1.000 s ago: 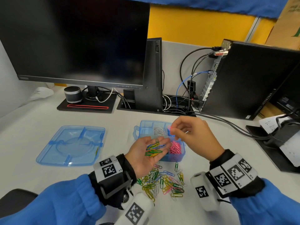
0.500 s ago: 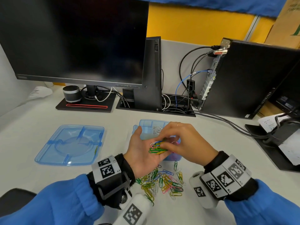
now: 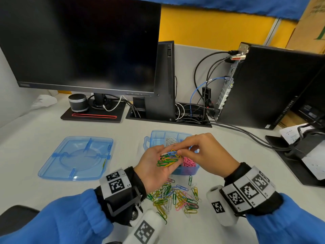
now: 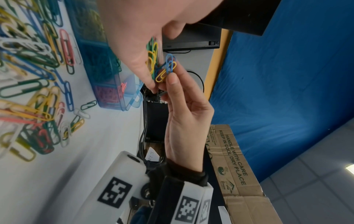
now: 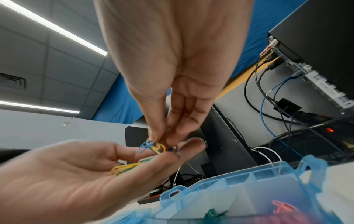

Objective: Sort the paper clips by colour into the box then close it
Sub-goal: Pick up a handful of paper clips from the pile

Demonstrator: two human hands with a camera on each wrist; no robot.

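Paper clips (image 3: 167, 160) still in left hand (image 3: 154, 170), right hand (image 3: 204, 155) now pinching one

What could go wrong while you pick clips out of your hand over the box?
The blue clip pinched by the right hand looks hooked to a yellow clip, so both might land in one compartment. The left hand lies open with a loose handful of clips above the box; a tilt could spill mixed colours onto the sorted pink clips.
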